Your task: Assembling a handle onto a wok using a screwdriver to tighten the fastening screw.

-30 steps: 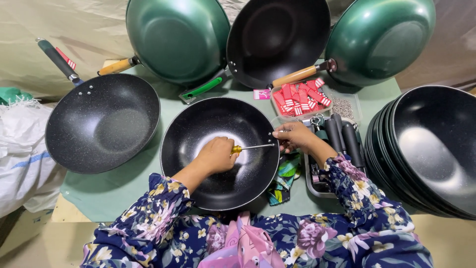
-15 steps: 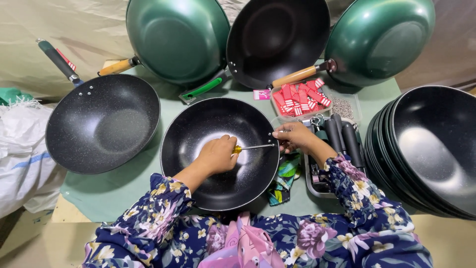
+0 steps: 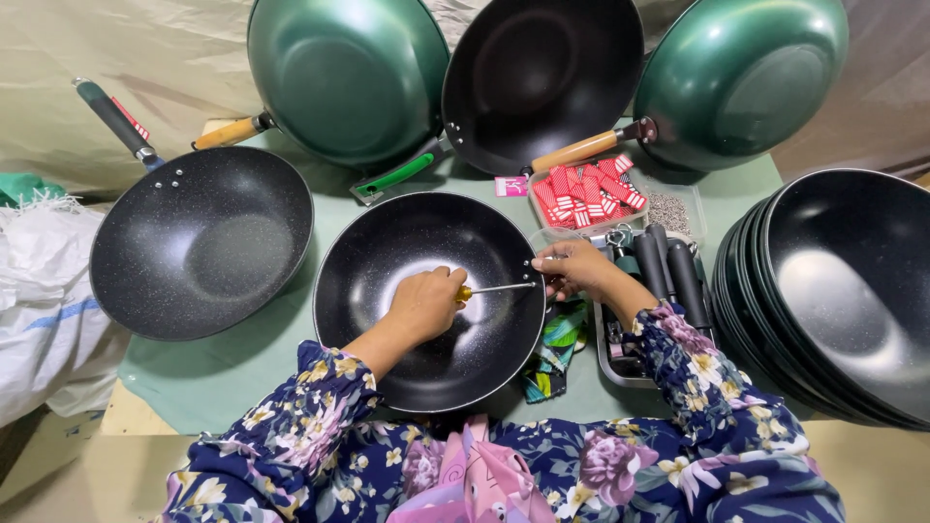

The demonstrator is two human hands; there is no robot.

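A black speckled wok [image 3: 387,261] without a handle lies in front of me on the green mat. Inside it, my left hand [image 3: 426,302] is closed around the yellow grip of a screwdriver [image 3: 492,289], whose thin shaft points right to the wok's wall. My right hand [image 3: 573,267] is at the outside of that rim, fingers pinched on something at the screw point that I cannot make out.
A finished black wok [image 3: 199,242] with a dark handle sits at the left. Two green woks [image 3: 344,73] [image 3: 741,77] and a black one [image 3: 542,77] lean at the back. Stacked black woks [image 3: 843,291] stand right, by a tray of black handles [image 3: 668,271], a tub of red packets [image 3: 586,194], and a white sack [image 3: 39,300].
Nothing has visibly moved; both hands stay at the wok's right rim with the screwdriver in the same place.
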